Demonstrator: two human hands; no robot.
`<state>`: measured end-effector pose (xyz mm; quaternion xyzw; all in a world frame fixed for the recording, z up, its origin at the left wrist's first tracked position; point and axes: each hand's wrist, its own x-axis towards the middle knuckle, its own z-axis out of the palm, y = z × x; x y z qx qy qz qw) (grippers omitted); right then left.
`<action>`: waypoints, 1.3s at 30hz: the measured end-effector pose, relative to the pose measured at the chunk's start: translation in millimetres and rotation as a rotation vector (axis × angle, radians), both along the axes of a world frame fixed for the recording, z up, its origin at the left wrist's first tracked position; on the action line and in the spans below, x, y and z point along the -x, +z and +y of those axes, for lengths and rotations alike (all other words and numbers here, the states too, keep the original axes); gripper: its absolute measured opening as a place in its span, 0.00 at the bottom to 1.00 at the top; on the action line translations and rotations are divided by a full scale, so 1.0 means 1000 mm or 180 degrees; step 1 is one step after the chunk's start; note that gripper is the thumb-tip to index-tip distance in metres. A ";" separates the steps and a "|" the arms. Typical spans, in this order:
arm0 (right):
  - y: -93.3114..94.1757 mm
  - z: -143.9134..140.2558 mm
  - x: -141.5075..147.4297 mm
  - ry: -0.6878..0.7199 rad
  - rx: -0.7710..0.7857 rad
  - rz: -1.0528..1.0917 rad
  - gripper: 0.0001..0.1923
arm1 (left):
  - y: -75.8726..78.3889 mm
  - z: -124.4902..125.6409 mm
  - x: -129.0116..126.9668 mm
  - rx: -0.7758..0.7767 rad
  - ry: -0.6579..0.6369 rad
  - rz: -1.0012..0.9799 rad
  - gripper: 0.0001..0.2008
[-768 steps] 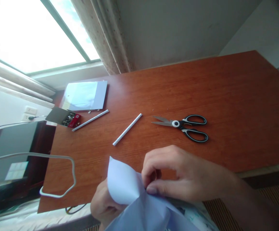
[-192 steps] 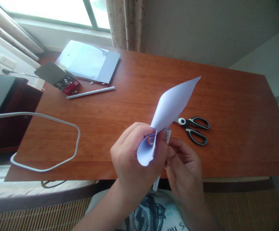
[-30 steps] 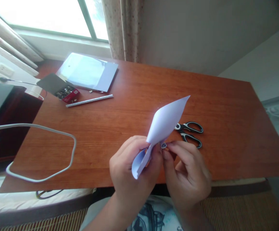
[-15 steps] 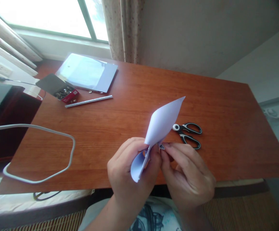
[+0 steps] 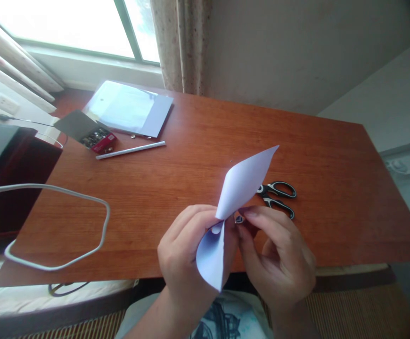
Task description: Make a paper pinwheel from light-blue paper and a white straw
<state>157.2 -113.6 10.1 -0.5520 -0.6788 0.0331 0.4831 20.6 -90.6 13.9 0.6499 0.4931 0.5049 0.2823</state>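
Note:
A curled sheet of white paper is pinched at its middle by my left hand. One pointed end rises up and to the right, while the lower part curves into an open loop toward me. My right hand is closed at the paper's right side, thumb and index finger around a small silvery piece with a dark outline. Its exact kind is too small to make out. Black and white scissors lie just behind my right hand, their blades hidden by the paper and fingers.
On the wooden table, a red box with its flap up holds small metal pieces at the back left. Beside it are a pale thin stick and a clear-covered pad. A white cable loops at the left.
The paper has turned slightly, with its tip moving right and its lower loop opening wider and dropping. My right fingers have shifted a little around the silvery piece.

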 end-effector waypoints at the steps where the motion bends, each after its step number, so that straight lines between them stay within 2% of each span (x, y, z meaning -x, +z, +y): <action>1: 0.001 0.000 -0.001 0.0073 0.0024 -0.0045 0.22 | 0.000 0.000 0.000 -0.0024 0.0007 0.0008 0.11; 5: 0.006 0.002 -0.004 0.0206 0.0114 -0.0101 0.21 | -0.002 0.001 0.000 -0.0132 0.0028 0.0007 0.12; 12: 0.008 0.002 -0.001 0.0091 0.0330 0.0177 0.17 | 0.002 0.000 -0.001 0.0089 0.0004 0.0046 0.09; 24: 0.001 0.000 -0.001 0.0103 -0.0003 0.0231 0.19 | 0.004 -0.003 -0.005 0.0117 -0.0074 -0.0108 0.07; 39: 0.001 -0.001 -0.002 0.0170 0.0014 0.0286 0.20 | 0.005 -0.004 -0.002 0.0074 -0.0164 -0.0004 0.06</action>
